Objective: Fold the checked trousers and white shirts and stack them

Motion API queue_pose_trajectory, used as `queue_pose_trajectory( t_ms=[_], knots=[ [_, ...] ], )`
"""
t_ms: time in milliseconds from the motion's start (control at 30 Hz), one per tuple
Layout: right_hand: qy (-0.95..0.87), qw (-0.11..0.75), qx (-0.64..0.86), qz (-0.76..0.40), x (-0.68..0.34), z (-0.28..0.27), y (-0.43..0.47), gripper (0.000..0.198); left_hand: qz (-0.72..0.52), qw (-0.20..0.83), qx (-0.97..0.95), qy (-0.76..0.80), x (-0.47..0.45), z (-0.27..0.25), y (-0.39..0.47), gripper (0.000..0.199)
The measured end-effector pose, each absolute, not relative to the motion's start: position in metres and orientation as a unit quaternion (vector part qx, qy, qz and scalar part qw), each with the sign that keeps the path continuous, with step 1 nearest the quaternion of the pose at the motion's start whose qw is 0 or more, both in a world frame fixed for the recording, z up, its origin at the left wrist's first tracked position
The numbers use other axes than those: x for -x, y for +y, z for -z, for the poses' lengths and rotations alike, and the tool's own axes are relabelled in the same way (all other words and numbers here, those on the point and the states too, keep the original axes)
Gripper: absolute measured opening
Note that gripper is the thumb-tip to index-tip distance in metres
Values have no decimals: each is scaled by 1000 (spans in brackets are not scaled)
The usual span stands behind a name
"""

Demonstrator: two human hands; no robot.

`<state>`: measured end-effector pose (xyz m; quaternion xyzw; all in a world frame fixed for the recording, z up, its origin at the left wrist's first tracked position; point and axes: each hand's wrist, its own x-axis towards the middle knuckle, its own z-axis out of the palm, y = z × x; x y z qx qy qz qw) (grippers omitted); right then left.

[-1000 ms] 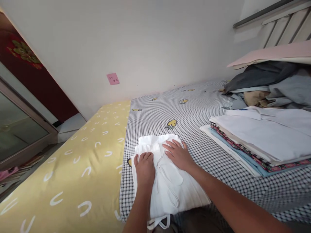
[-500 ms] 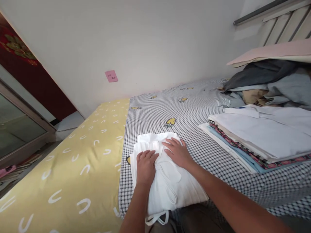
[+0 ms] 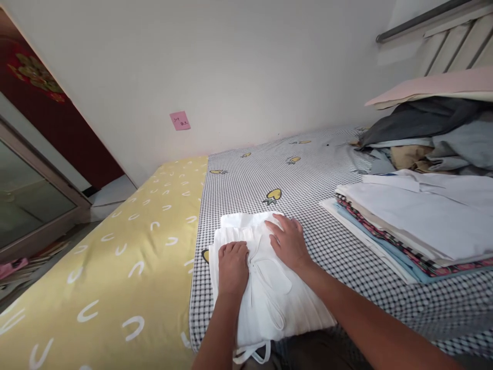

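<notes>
A folded white garment [image 3: 265,303] with thin tie strings lies on the checked bedsheet [image 3: 246,190], close in front of me. My left hand [image 3: 233,267] rests on its left half, palm down, fingers slightly bent and pressed on the cloth. On the upper right part lies my right hand [image 3: 288,241], its fingers spread over the fabric near the edge. A loop of the drawstring runs down the middle between both hands, and another loop hangs past the near edge.
To the right sits a stack of folded clothes [image 3: 408,216] with a white shirt on top. Behind it is a heap of grey and tan clothes [image 3: 419,123] under a pink sheet-like piece [image 3: 435,86]. Yellow patterned bedding [image 3: 154,257] covers the left side. A wall [image 3: 269,67] stands behind the bed.
My right hand has slid slightly right toward the garment's edge, its fingers a little more bent. The left hand stays nearly in place on the cloth. The view has shifted slightly.
</notes>
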<state>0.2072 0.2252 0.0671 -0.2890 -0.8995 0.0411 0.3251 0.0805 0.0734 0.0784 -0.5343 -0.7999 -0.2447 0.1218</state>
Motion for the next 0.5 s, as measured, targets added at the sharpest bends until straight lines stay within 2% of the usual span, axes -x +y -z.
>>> queue_pose_trajectory(
  t_ms=[133,333,500],
  knots=[
    [-941,281,187,-34,-208,-68,225,47,243,113,534,-802,-81,-79,73,25],
    [-953,153,247,-90,-197,-65,233,46,239,91,529,-809,-79,-79,75,28],
    [-953,127,262,-85,-192,-67,234,49,238,70,523,-815,-77,-80,77,31]
  ],
)
